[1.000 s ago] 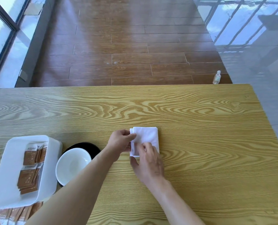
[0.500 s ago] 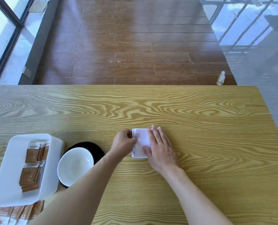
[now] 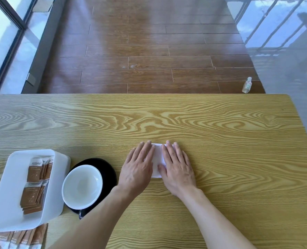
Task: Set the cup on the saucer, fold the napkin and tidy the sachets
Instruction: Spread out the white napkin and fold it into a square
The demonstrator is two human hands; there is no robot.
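A small folded white napkin (image 3: 158, 159) lies on the wooden table (image 3: 220, 141), mostly covered by my hands. My left hand (image 3: 138, 168) lies flat on its left part and my right hand (image 3: 177, 168) flat on its right part, fingers extended, palms down. Only a narrow strip of napkin shows between them. A white cup (image 3: 82, 186) stands on a black saucer (image 3: 107, 169) to the left. Brown sachets (image 3: 36, 184) stand in rows inside a white tray (image 3: 10, 209) at the far left. More brown sachets (image 3: 19, 239) lie loose on the table below the tray.
The table's far edge runs across the middle of the view, with dark wooden floor beyond. A small clear bottle (image 3: 247, 85) stands on the floor past the far right corner. Glass doors show at the left, a railing's reflection at the right.
My left hand has let go of the napkin's left edge and now lies flat on it. My right hand has shifted right, so both palms press the folded napkin.
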